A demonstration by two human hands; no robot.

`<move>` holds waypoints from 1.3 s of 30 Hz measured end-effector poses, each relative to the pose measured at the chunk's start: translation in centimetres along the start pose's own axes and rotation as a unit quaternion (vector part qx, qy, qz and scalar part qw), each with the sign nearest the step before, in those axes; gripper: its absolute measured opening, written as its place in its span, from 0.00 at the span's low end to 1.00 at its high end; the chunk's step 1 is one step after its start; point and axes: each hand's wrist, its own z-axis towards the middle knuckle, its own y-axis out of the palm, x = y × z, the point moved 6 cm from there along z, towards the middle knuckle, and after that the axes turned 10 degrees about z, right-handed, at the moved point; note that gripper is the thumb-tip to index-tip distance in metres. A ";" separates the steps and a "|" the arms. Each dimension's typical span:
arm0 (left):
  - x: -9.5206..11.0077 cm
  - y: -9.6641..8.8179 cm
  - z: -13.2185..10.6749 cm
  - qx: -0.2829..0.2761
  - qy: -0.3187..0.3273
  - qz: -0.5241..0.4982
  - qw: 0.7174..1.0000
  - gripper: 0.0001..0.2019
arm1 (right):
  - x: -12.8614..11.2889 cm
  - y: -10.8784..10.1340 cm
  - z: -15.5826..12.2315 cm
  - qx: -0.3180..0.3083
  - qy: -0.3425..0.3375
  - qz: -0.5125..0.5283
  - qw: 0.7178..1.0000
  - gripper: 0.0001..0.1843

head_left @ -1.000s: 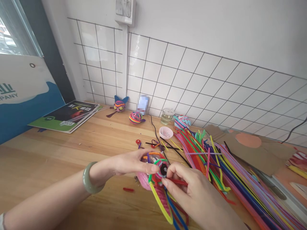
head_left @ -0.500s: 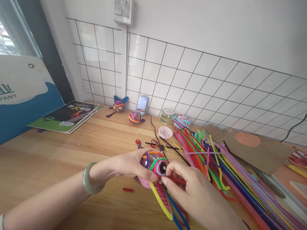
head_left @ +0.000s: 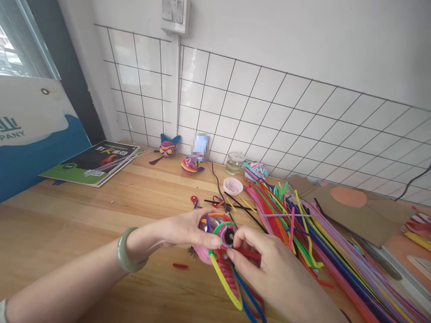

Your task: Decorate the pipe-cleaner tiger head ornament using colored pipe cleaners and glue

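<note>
A colourful pipe-cleaner figure point(head_left: 215, 221) with a round black eye point(head_left: 229, 236) ringed in pink and green is in front of me. My left hand point(head_left: 191, 231) is closed round its left side, thumb pressing beside the eye. The thumb and forefinger of my right hand point(head_left: 259, 255) pinch at the eye's right edge; whatever lies between the fingertips is hidden. A red pipe cleaner point(head_left: 251, 254) runs from the figure under my right fingers. From its lower part hang a pink ribbed piece edged in yellow point(head_left: 230, 285) and blue strands point(head_left: 249, 296).
Bundled pipe cleaners point(head_left: 336, 251) spread across the right side. Behind the figure are a pink bowl point(head_left: 233, 186), a lidded glass jar point(head_left: 235, 163), a phone point(head_left: 200, 146) and finished pipe-cleaner figures point(head_left: 168, 147). A book point(head_left: 97, 163) lies at left; a red scrap point(head_left: 180, 266) lies nearby.
My left thumb has shifted slightly up and right, nearer the eye, and the eye has turned a little. My right hand stays almost in place.
</note>
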 end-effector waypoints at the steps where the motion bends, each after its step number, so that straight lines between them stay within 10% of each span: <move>1: 0.0 0.2 0.1 -0.009 -0.003 -0.006 1.000 0.32 | 0.0 0.0 0.0 -0.001 0.000 -0.003 1.000 0.05; 29: 0.1 -0.4 0.2 -0.013 -0.006 0.028 1.000 0.29 | -0.3 0.0 0.6 -0.004 0.007 0.019 1.000 0.07; 39: 0.5 -0.5 0.0 0.098 -0.005 0.117 0.988 0.32 | -0.3 -0.4 1.0 0.018 -0.001 0.011 1.000 0.07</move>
